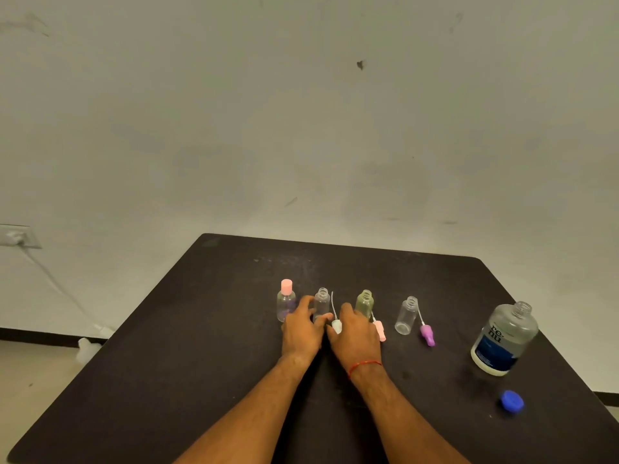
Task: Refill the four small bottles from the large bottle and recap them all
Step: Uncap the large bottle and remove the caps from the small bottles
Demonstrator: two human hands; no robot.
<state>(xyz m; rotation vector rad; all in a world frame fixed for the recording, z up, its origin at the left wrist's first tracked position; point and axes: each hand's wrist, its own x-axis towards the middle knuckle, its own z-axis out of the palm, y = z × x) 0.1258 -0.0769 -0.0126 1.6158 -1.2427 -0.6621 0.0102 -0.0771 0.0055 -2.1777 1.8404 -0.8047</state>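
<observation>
Four small clear bottles stand in a row on the dark table (214, 380). The leftmost bottle (285, 304) wears a pink cap. The second bottle (322, 303) is uncapped, and my left hand (303, 328) wraps around its base. My right hand (355, 333) rests on a white spray cap (336, 324) whose thin tube points up. The greenish third bottle (364, 301) stands open behind my right hand, a pink spray cap (380, 329) lying beside it. The fourth bottle (406, 316) is open, next to a purple spray cap (427, 333). The large labelled bottle (504, 339) stands uncapped at the right.
A blue cap (512, 400) lies near the table's right front edge. A wall (301, 112) rises just behind the table. A wall socket (16, 236) with a cable is at far left, and a white object (87, 348) sits on the floor.
</observation>
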